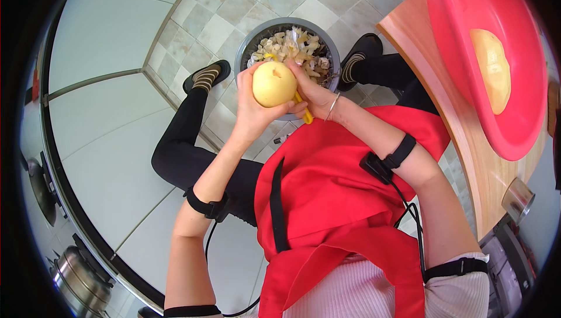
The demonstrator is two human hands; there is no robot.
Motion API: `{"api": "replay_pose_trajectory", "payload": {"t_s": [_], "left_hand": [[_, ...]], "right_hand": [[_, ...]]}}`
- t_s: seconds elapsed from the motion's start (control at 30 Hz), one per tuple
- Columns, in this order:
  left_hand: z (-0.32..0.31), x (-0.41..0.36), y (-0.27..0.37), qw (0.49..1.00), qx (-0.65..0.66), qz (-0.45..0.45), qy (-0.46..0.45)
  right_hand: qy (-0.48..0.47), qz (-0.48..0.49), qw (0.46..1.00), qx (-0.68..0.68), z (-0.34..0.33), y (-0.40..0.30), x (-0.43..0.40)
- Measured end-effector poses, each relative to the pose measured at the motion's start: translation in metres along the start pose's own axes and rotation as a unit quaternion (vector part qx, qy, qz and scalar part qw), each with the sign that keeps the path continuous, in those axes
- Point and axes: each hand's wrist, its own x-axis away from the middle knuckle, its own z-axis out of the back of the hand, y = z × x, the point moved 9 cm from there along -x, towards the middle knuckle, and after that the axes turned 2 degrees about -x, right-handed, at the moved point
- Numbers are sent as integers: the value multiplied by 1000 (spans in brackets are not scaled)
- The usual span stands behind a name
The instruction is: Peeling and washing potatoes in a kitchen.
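Observation:
A pale yellow peeled potato (274, 85) with a small brown hollow near its top rests in my left hand (250, 107), whose fingers and thumb curl around its side. My right hand (312, 89) grips a yellow peeler (308, 118). The handle's end sticks out below my fingers, and another yellow part of it shows beyond the potato. Most of the peeler, its blade included, is hidden behind the potato and hand. Both hands are above a grey round bin (244, 51) that holds a heap of peelings (289, 46) and scraps.
On the right a wooden table (460, 143) carries a red plastic basin (447, 55) with a peeled potato (491, 70) in it. A metal cup (518, 199) is near the table's edge. White cabinets (101, 138) line the left, with a steel pot (83, 276) on the counter.

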Motion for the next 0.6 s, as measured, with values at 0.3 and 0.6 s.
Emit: {"api": "replay_pose_trajectory", "payload": {"t_s": [0.3,0.6], "left_hand": [[-4,-8,9,957,273,91,-32],[35,-28,-30,921,345,158,87]], "right_hand": [[23,130,988,85,3,-24,4],[23,133,988,81,10,-31,9]]}}
